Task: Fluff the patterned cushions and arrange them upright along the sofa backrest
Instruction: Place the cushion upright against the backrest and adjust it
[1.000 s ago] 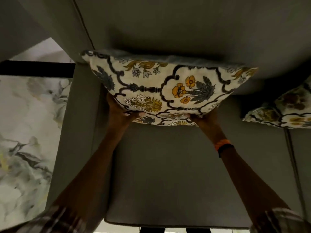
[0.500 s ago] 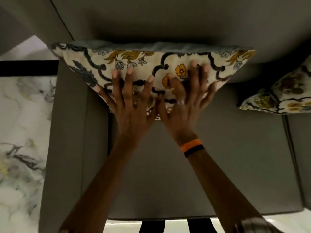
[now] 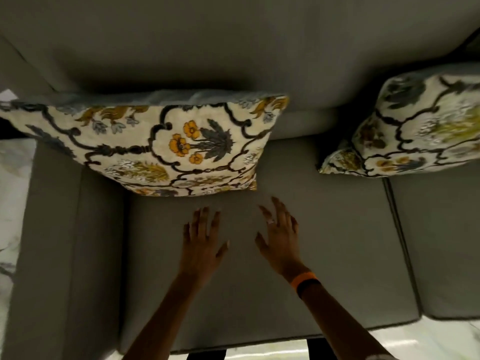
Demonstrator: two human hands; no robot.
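Note:
A cream cushion (image 3: 161,144) with a dark scroll pattern and orange flowers leans upright against the grey sofa backrest (image 3: 233,53), at the left end by the armrest. A second patterned cushion (image 3: 420,126) leans against the backrest at the right, cut off by the frame edge. My left hand (image 3: 202,242) and my right hand (image 3: 279,240) hover over the seat in front of the first cushion. Both have fingers spread, hold nothing and are clear of the cushion. An orange and black band sits on my right wrist.
The grey seat cushion (image 3: 259,294) lies under my hands, with a seam to another seat cushion (image 3: 446,242) on the right. The wide armrest (image 3: 59,255) is on the left. White marbled floor (image 3: 10,203) shows left and along the sofa's front edge.
Both hands pressed flat on the left cushion's face half a second ago; they have since pulled back off it toward me. The cushion stays leaning on the backrest.

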